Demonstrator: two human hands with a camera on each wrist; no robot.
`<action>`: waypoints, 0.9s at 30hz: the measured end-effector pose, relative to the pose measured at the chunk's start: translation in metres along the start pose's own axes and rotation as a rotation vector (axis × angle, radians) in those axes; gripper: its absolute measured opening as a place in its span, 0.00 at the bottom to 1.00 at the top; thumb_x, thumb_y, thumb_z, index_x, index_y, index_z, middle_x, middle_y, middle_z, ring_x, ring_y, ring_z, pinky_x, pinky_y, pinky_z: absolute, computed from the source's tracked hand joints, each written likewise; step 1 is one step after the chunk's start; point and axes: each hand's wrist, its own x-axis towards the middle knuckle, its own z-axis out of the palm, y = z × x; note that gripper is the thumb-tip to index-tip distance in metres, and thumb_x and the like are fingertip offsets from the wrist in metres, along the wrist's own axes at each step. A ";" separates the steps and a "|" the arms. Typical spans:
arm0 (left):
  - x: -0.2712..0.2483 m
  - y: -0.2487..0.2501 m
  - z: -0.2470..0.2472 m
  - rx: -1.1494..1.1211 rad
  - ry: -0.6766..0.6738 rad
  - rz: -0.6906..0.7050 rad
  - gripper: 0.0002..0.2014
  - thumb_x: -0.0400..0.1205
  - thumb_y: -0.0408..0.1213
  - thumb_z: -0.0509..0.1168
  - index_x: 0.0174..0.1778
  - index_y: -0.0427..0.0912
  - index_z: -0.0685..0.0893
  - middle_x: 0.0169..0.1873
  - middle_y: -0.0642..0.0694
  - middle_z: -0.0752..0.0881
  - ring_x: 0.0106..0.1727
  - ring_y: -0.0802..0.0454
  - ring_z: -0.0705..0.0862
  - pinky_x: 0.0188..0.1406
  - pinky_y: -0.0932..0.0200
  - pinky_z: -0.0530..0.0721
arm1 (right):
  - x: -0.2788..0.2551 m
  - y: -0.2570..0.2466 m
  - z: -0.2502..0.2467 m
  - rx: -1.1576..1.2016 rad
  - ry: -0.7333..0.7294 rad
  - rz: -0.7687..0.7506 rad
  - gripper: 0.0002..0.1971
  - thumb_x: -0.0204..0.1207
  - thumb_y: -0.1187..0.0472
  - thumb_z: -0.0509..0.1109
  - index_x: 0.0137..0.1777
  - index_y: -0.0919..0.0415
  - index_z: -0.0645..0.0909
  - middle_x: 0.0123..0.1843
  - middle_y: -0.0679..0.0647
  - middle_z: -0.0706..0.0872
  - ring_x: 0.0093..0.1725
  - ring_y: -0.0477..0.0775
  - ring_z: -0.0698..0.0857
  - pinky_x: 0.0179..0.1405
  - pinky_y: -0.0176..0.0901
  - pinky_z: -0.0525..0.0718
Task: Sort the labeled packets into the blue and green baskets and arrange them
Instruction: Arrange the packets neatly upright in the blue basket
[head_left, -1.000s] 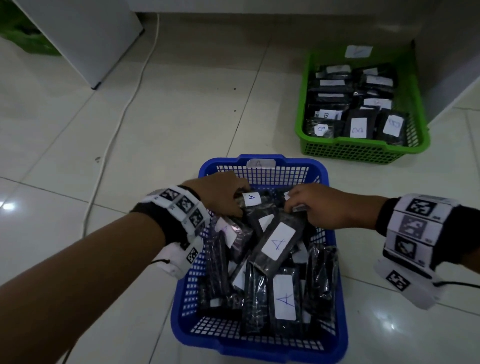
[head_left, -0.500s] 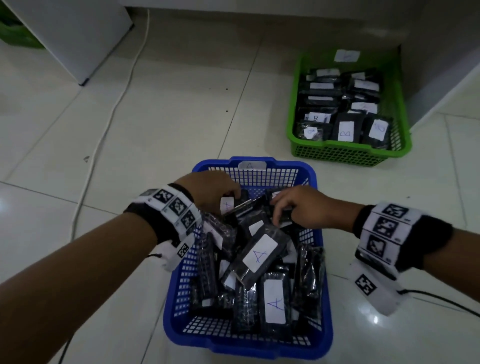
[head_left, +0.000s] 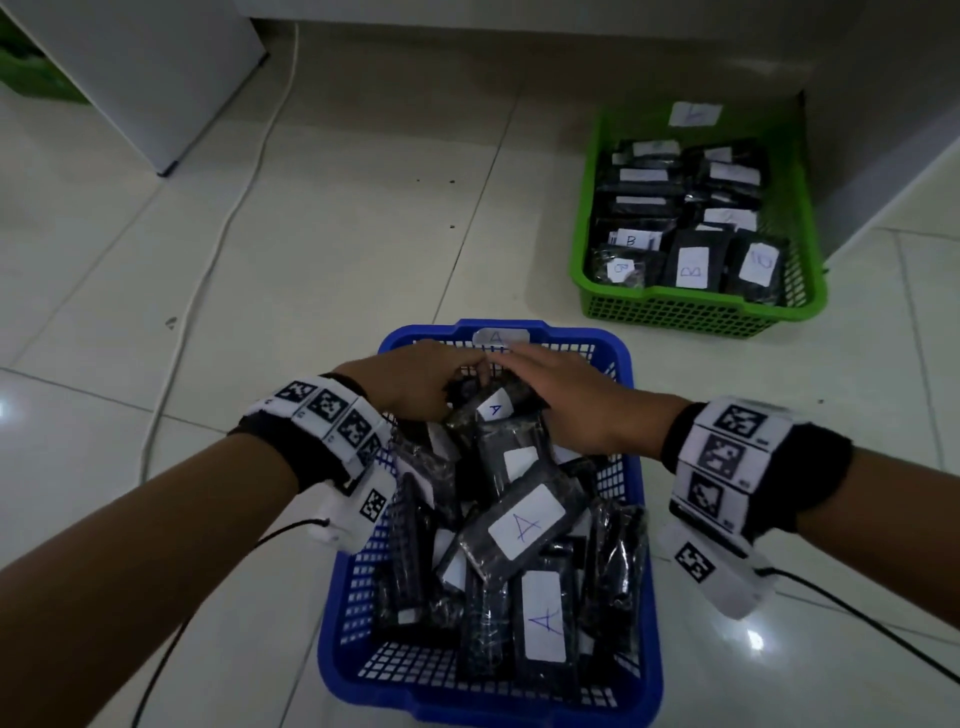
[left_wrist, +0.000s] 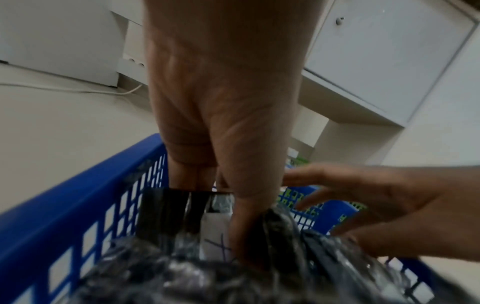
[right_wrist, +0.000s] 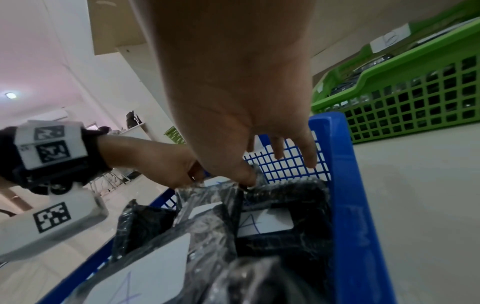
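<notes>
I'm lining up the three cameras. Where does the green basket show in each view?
Head: green basket at upper right, on the floor beyond the blue basket.
Left wrist: only a sliver of green behind the blue basket's far wall.
Right wrist: upper right, filling that corner.
Shared landmark: the blue basket's far mesh wall, seen in all three.

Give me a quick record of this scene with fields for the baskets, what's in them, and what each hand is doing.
setting: tiled floor
blue basket: near the person, tagged A, holds a loose jumble of black packets labelled A
green basket: farther off to the right, holds packets labelled B laid in rows
left hand: at the far end of the blue basket, fingers curled round an upright packet
right hand: fingers extended over the packets, thumb touching one
white cable: lies on the floor at left
</notes>
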 end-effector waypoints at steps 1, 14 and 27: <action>0.000 0.001 -0.001 -0.034 0.018 -0.025 0.22 0.78 0.31 0.73 0.64 0.56 0.77 0.56 0.53 0.85 0.55 0.52 0.85 0.55 0.55 0.83 | 0.004 0.001 0.000 -0.021 0.020 -0.056 0.40 0.73 0.73 0.67 0.83 0.46 0.61 0.83 0.52 0.65 0.79 0.62 0.67 0.77 0.59 0.69; -0.024 0.002 0.025 0.459 0.298 -0.141 0.34 0.82 0.61 0.66 0.83 0.54 0.68 0.70 0.42 0.75 0.71 0.40 0.75 0.58 0.42 0.85 | -0.030 0.001 0.000 0.151 -0.009 -0.194 0.06 0.76 0.66 0.72 0.50 0.56 0.86 0.46 0.47 0.89 0.46 0.43 0.87 0.50 0.49 0.86; -0.018 0.006 0.028 -0.037 0.387 -0.287 0.22 0.82 0.45 0.73 0.71 0.46 0.77 0.58 0.44 0.80 0.57 0.42 0.83 0.49 0.59 0.80 | -0.042 0.002 0.002 0.183 0.005 -0.198 0.19 0.75 0.68 0.69 0.43 0.37 0.79 0.43 0.44 0.85 0.44 0.42 0.85 0.45 0.45 0.85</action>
